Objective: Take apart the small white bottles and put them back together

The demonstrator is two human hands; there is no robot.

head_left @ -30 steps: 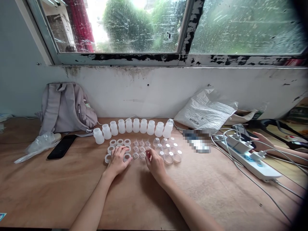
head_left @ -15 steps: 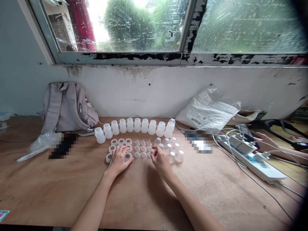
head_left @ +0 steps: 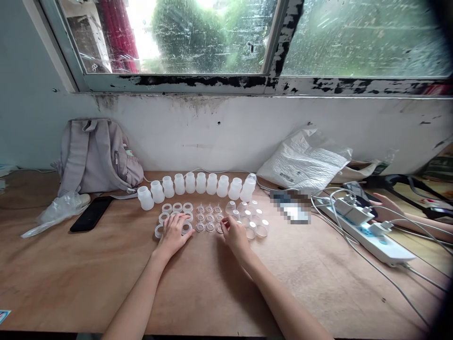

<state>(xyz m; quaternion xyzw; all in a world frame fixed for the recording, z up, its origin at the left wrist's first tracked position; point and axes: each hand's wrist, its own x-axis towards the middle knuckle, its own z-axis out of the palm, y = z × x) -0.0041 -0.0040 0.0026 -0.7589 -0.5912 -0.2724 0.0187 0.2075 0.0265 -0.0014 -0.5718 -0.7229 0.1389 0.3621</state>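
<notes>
My left hand [head_left: 173, 233] lies over a block of white screw rings [head_left: 177, 207], fingers stretched out and touching some of them. Part of the block is hidden under it. Clear bottle nipples [head_left: 210, 218] stand in rows between my two hands. With curled fingers, my right hand [head_left: 235, 234] pinches at the front right nipple [head_left: 219, 227], which sits on the table. Clear domed caps [head_left: 262, 230] are grouped just right of that hand. Behind everything, several frosted white bottles [head_left: 201, 183] form a curved row; the rightmost one [head_left: 248, 189] has a clear cap on top.
A grey backpack [head_left: 101, 156], a plastic bag [head_left: 58, 212] and a black phone [head_left: 92, 214] lie left. To the right are a silver mailer bag [head_left: 304, 163] and a power strip [head_left: 392, 252] with cables. Another person's hand [head_left: 387, 208] is at the far right.
The view has shifted slightly. Both hands stay nearly in place, my right fingers still at the front right nipple.
</notes>
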